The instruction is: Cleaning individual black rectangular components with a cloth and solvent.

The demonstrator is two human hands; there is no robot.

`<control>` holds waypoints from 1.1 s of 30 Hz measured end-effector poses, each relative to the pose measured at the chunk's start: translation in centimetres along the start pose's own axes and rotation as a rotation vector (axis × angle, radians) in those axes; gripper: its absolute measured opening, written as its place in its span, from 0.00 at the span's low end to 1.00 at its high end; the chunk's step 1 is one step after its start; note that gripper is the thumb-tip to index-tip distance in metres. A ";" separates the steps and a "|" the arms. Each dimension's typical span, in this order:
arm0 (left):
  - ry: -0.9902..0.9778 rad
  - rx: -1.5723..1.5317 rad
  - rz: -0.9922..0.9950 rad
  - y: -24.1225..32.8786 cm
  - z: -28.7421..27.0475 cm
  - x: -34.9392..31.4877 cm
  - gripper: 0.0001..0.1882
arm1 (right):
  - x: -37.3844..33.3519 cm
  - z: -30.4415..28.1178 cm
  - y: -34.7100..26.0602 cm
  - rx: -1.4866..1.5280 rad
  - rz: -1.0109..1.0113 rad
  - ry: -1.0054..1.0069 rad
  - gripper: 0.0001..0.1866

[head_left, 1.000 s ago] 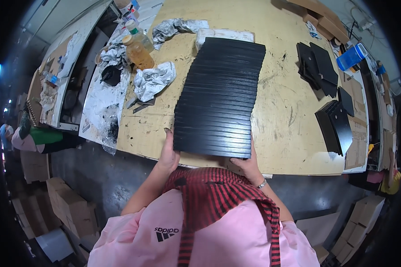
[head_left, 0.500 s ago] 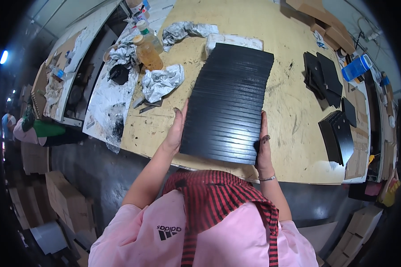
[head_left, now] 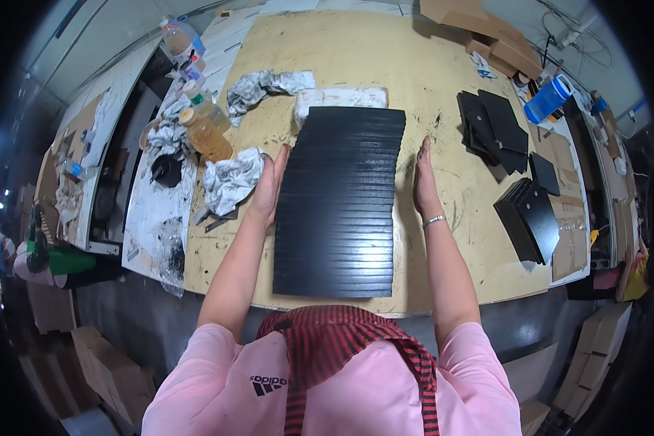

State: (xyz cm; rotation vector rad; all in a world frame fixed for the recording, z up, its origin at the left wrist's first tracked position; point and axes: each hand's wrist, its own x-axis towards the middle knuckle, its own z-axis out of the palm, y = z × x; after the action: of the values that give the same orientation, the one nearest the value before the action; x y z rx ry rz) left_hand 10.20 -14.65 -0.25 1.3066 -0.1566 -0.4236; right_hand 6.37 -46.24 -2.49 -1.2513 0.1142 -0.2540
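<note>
A long row of black panels (head_left: 338, 203), packed edge to edge, lies on the pale wooden table before me, its near end by the table's front edge. My left hand (head_left: 269, 187) is held upright along the row's left side, fingers stretched out; whether it touches the panels I cannot tell. On the other side, my right hand (head_left: 426, 182) is flat with straight fingers, a gap of bare table between it and the row. A white wrapped block (head_left: 349, 97) lies behind the row's far end.
To the left are crumpled white cloths (head_left: 232, 180), a jar of amber liquid (head_left: 207, 136) and a flat blade-like tool (head_left: 219, 219). Loose black panels (head_left: 494, 127) and a black stack (head_left: 523, 221) lie at right, near a blue container (head_left: 548, 99). Cardboard boxes (head_left: 112, 363) stand on the floor.
My right hand has come away from the panels, and both hands have moved farther up along the row. The row has turned straighter and sits nearer to me in view.
</note>
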 end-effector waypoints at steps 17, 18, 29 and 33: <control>-0.140 -0.034 -0.020 2.8 1.1 6.0 0.42 | 3.6 2.4 3.0 0.006 0.001 -0.066 0.38; -0.139 -0.036 -0.024 2.6 0.9 6.2 0.42 | 3.6 2.4 3.1 0.005 0.004 -0.064 0.38; -0.001 0.033 0.033 3.6 1.8 6.3 0.40 | 2.9 4.2 -1.6 0.002 0.090 -0.010 0.42; 0.176 0.246 0.197 2.8 -2.5 3.0 0.37 | -0.5 4.3 -7.3 0.423 -0.078 -0.094 0.52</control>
State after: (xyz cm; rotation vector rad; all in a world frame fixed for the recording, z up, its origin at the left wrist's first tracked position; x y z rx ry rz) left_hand 14.43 -13.04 1.36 1.5472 -0.1917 -0.1220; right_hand 5.96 -44.23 5.74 -0.8455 -0.0676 -0.2704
